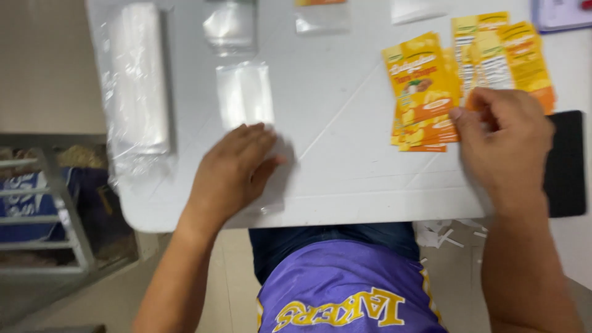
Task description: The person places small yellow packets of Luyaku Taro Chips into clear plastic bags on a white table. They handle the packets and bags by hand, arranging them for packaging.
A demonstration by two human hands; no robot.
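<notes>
My left hand [235,169] lies flat, palm down, on a clear plastic bag [245,92] on the white table [345,166]. My right hand [505,139] pinches the edge of a stack of yellow and orange printed packet labels [422,86] with thumb and fingers. More of the same yellow labels [502,55] fan out just beyond that hand.
A long bundle of clear bags [137,80] lies along the table's left side. More clear bags [231,24] lie at the far edge. A black mat [567,163] lies at the right. A metal rack [55,203] stands left of the table. Paper scraps [441,234] litter the floor.
</notes>
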